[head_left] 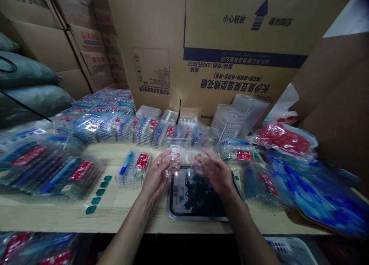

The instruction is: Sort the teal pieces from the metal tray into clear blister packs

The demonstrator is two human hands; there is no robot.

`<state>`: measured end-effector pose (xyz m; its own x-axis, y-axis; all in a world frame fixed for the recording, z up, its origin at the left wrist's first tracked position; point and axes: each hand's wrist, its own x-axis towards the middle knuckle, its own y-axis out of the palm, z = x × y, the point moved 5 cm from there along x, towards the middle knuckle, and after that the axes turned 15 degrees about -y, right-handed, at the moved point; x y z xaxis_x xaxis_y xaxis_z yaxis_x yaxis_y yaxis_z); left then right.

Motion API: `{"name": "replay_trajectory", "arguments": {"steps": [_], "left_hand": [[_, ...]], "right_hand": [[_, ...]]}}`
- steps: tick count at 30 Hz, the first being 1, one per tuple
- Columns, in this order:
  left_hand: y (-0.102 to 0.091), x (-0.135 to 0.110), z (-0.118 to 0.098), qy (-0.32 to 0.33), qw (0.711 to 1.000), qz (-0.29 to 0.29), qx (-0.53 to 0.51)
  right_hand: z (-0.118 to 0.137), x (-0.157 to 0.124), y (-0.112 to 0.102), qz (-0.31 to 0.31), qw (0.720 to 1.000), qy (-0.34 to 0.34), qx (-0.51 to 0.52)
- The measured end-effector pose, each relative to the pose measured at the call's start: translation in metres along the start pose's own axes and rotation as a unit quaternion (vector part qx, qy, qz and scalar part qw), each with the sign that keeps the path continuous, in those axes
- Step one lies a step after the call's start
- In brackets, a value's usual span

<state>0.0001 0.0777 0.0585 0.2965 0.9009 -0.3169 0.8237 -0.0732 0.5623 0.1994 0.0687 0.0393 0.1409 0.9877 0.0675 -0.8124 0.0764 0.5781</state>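
In front of me my left hand [159,170] and my right hand [215,172] hold a clear plastic box [186,156] between them, with the fingers curved at its sides. Motion blur and the see-through plastic hide its exact shape. Below it lies a dark-rimmed tray [170,207] with many dark green pieces [198,192] in it; my right forearm crosses its right side. Left of my left hand rests a filled clear pack [134,169] with a blue pen and a red dotted card. Beyond it several green pieces [96,200] form a slanting row on the table.
Filled packs [86,170] are stacked at the left and along the back. Empty clear boxes [227,120] stand nested at the back right. Farther right are a bag of red items [284,140] and blue plastic-wrapped items [325,195]. A large carton [161,30] walls the back.
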Motion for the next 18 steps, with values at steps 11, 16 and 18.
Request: {"name": "replay_trajectory", "arguments": {"steps": [11, 16, 18], "left_hand": [[0.033, 0.029, -0.016, 0.044, 0.996, 0.0, 0.074], [0.054, 0.055, -0.019, 0.039, 0.995, -0.07, 0.053], [0.057, 0.071, -0.027, 0.035, 0.992, -0.119, 0.036]], "right_hand": [[0.075, -0.005, -0.023, 0.064, 0.988, -0.028, 0.138], [0.09, -0.003, -0.037, 0.029, 0.992, -0.046, 0.11], [0.093, -0.003, -0.049, -0.012, 0.995, -0.054, 0.078]]}}
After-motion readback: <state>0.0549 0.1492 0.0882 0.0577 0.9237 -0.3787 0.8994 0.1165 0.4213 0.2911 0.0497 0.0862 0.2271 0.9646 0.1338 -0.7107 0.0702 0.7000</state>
